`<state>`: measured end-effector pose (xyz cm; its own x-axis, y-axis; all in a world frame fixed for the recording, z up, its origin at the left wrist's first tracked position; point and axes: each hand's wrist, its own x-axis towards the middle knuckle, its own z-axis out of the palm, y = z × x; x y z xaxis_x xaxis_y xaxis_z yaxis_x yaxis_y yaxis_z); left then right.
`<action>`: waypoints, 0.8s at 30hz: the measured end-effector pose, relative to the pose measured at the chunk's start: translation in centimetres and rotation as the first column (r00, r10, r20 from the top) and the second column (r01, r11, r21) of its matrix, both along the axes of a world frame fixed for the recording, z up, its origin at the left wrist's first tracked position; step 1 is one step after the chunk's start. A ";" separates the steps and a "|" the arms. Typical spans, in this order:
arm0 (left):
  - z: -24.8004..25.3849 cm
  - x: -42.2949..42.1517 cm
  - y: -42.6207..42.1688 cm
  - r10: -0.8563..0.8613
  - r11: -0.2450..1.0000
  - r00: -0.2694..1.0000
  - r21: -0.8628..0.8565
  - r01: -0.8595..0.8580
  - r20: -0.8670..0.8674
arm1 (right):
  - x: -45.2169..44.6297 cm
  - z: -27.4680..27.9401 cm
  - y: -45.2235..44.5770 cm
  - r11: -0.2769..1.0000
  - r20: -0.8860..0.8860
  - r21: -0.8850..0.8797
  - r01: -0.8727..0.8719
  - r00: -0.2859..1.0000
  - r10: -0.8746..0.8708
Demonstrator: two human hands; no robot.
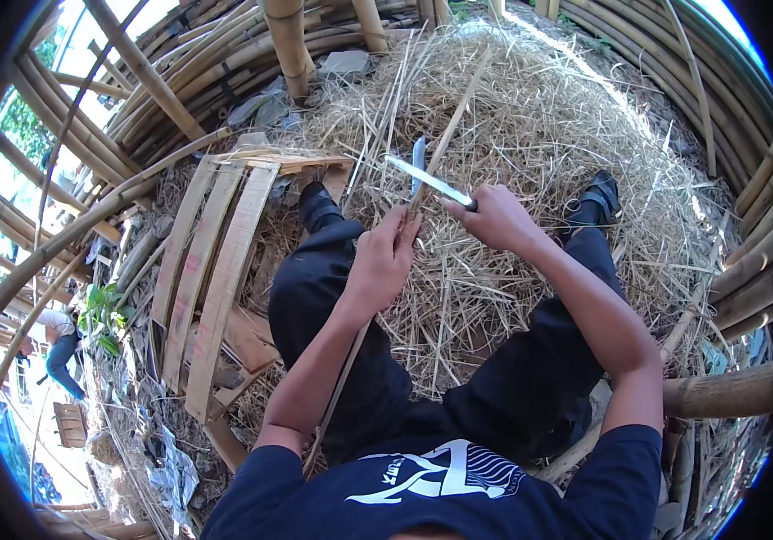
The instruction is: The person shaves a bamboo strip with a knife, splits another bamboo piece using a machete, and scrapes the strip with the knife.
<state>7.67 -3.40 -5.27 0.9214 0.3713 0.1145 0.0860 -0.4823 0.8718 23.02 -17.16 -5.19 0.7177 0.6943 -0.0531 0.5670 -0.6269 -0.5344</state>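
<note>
My left hand (382, 256) is closed around a long, thin bamboo strip (460, 112). The strip runs away from me over the straw, and its near end passes back along my left forearm. My right hand (499, 216) grips a knife (429, 181) by its dark handle. The blade points left and crosses the strip just beyond my left fingers; whether it touches the strip, I cannot tell. A narrow bluish piece (419, 164) stands up beside the strip near the blade, its kind unclear.
Straw-like bamboo shavings (530, 135) cover the ground between my feet. A slatted wooden crate (215, 270) lies to my left. Bamboo poles (287, 45) stand and lie stacked around me, one pole (728, 385) close to my right elbow. Another person (60, 351) is bent over at far left.
</note>
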 end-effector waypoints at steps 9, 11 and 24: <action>-2.5 1.1 0.1 0.014 0.993 0.991 0.114 -0.029 0.136 | -1.1 -2.0 1.1 0.998 0.130 -0.055 -0.023 0.991 0.030; -2.2 1.1 0.0 0.020 0.994 0.992 0.102 -0.033 0.127 | -0.8 -2.7 1.4 0.998 0.139 -0.024 -0.059 0.988 0.062; -2.0 -0.4 -0.6 0.066 0.994 0.997 0.085 -0.069 0.034 | 2.3 -2.8 2.3 0.978 0.137 -0.206 -0.029 0.989 0.058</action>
